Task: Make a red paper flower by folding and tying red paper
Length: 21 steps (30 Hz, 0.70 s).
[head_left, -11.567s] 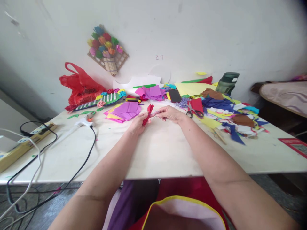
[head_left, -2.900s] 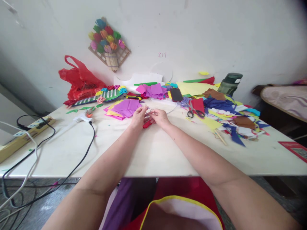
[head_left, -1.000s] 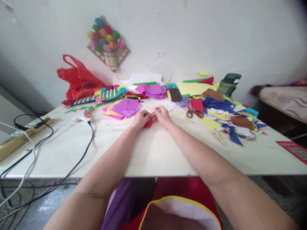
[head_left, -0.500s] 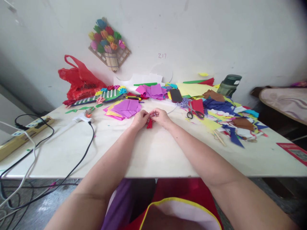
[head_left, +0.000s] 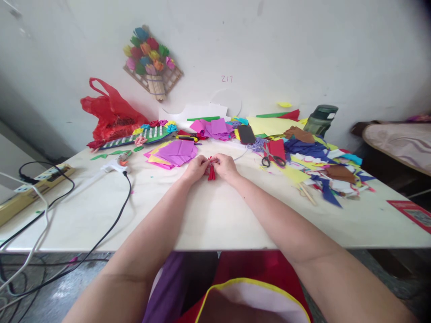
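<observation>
A small bunched piece of red crepe paper is pinched between my two hands above the middle of the table. My left hand grips it from the left, fingers closed. From the right, my right hand closes on it as well, its fingertips almost meeting the left ones. The lower end of the red piece fans out beneath the fingers, and a little red shows above them. What the fingertips press on is partly hidden. Left of my hands lies a stack of purple, yellow and pink paper squares.
Scissors, a phone and a heap of paper scraps lie to the right, with a green bottle behind. A white glue gun trails its cord at left, near a power strip and a red bag.
More of the red piece shows below and above my fingers, and it hangs more spread. My hands have shifted only slightly, both still closed on it.
</observation>
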### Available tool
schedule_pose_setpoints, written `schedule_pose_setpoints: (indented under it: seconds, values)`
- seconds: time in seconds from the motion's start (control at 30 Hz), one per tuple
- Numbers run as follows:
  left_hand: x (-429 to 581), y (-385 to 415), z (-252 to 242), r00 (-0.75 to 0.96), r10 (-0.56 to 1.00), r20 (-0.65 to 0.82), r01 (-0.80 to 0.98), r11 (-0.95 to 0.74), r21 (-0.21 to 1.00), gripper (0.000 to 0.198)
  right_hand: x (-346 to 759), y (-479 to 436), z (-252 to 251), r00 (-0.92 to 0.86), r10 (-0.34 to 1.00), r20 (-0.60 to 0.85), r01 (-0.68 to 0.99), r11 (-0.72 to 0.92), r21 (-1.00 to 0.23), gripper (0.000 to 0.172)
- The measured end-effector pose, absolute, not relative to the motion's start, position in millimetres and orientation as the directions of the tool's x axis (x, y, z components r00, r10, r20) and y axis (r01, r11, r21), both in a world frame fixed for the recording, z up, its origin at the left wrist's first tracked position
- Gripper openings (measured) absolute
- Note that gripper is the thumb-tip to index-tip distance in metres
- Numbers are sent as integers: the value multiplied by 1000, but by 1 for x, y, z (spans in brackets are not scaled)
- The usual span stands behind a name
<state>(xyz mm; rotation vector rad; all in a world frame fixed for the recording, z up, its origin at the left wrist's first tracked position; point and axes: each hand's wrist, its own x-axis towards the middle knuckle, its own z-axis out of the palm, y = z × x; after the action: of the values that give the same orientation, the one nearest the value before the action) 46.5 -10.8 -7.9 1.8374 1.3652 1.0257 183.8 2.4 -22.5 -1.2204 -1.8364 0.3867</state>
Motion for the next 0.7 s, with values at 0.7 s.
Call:
schedule_pose_setpoints:
  seconds: [0.7]
  values:
    - [43,-5,-16,201,945,259,504,-326,800,18,186,3,-17,-206,888,411,579,449,-680,16]
